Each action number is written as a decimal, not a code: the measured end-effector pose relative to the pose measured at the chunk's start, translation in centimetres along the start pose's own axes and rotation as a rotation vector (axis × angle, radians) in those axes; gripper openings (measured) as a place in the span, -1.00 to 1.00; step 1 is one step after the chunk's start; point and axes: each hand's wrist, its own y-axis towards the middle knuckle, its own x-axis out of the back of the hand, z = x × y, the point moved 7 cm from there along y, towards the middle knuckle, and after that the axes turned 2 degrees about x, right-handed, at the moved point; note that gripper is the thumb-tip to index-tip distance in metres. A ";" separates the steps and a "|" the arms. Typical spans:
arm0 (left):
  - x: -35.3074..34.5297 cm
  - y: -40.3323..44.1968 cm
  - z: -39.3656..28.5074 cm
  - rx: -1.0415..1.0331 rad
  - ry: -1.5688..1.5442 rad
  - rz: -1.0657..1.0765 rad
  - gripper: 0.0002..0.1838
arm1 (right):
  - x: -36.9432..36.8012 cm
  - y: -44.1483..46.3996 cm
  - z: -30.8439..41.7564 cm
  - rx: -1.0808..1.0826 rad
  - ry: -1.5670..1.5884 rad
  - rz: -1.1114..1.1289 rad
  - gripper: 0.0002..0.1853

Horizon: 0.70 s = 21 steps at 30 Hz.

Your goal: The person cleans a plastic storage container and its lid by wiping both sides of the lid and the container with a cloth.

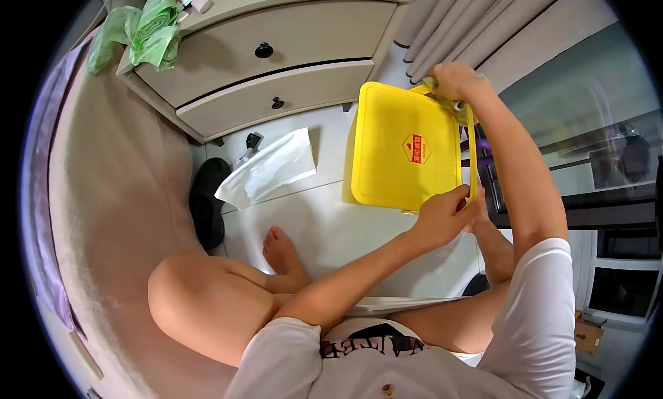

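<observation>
A yellow lidded box (pixel 387 140) is seen on the tiled floor (pixel 321 216), ahead of a seated person's legs, its lid in place and marked with a red label (pixel 416 149). Along the box's right side, a yellow handle (pixel 472 150) is raised clear of the lid's edge. Its near end is grasped by the left hand (pixel 442 218), at the lid's near right corner. At the far right corner, a crumpled greenish scrap (pixel 429 82) is gripped by the right hand (pixel 457 82) against the handle; the fingers' exact hold is partly hidden. The handle is judged to be steadied at one end and worked at the other, perhaps wiped; for that to go on, a firm left hold and a sliding right hand would be called for. To the left, a white sheet (pixel 276 169) and a black slipper (pixel 208 205) are found on the floor. Beyond, a chest of drawers (pixel 269 78) is topped by a green plastic bag (pixel 155 29), with a curtain (pixel 469 19) hung to its right.
</observation>
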 end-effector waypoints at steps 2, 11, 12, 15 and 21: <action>0.1 0.1 -0.3 -0.007 -0.010 -0.011 -0.68 | -0.4 0.4 1.1 0.027 -0.049 0.025 -0.58; -0.2 0.5 -0.2 -0.069 0.050 0.004 -0.72 | -1.0 0.6 4.7 0.137 0.203 -0.269 -0.73; -0.3 0.6 -0.1 -0.070 0.058 0.031 -0.71 | -0.1 -0.1 5.1 0.161 0.311 -0.398 -0.72; -0.4 0.7 0.0 -0.098 0.122 0.088 -0.72 | 0.6 -2.0 7.2 0.249 0.431 -0.606 -0.70; -1.2 0.5 0.6 -0.030 0.227 0.117 -0.73 | -4.0 -3.2 12.3 0.195 0.259 -0.184 -0.39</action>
